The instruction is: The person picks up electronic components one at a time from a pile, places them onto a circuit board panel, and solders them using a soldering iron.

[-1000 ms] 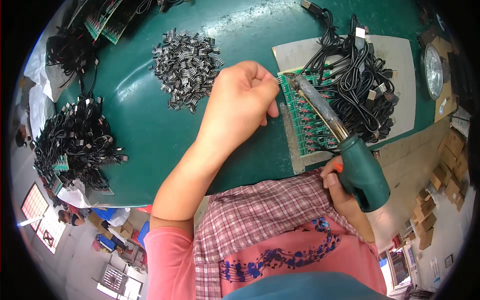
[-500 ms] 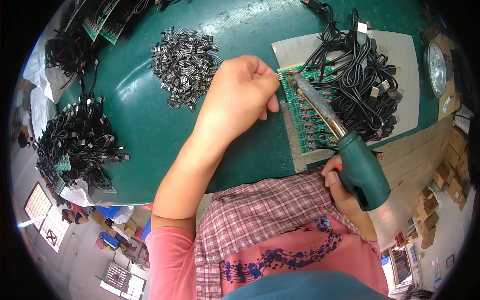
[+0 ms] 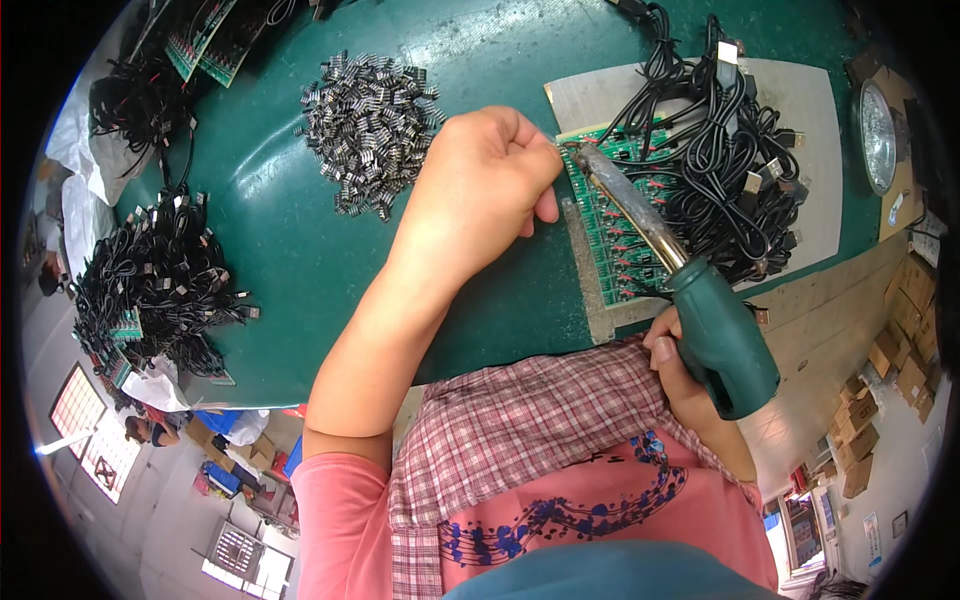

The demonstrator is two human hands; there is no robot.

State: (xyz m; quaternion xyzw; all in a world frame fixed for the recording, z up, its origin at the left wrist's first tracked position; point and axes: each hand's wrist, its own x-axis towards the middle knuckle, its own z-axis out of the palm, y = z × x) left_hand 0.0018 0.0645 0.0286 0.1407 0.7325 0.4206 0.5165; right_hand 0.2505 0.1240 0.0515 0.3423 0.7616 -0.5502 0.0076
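Observation:
My right hand (image 3: 682, 372) grips a soldering iron (image 3: 722, 335) with a fat dark green handle and a long metal barrel. Its tip rests at the upper left corner of a green circuit board panel (image 3: 608, 240), touching or just over it. Close to that same corner my left hand (image 3: 490, 180) is closed, fingertips pinched together at the board's edge. Whatever the pinch holds is hidden behind the fingers. Red wire ends line the panel, and bundled black USB cables (image 3: 720, 170) lead off it to the right. A grey board (image 3: 815, 110) lies under panel and cables.
A heap of small black-and-metal parts (image 3: 365, 135) lies left of my left hand. More bundled black cables (image 3: 160, 290) are piled at the table's left edge. Circuit boards (image 3: 205, 45) stand at the far left. A round metal dish (image 3: 875, 138) is at the right edge.
The soldering iron has shifted very slightly up and left, its tip staying at the same corner. The orange trigger on its handle no longer shows. My left hand has barely moved.

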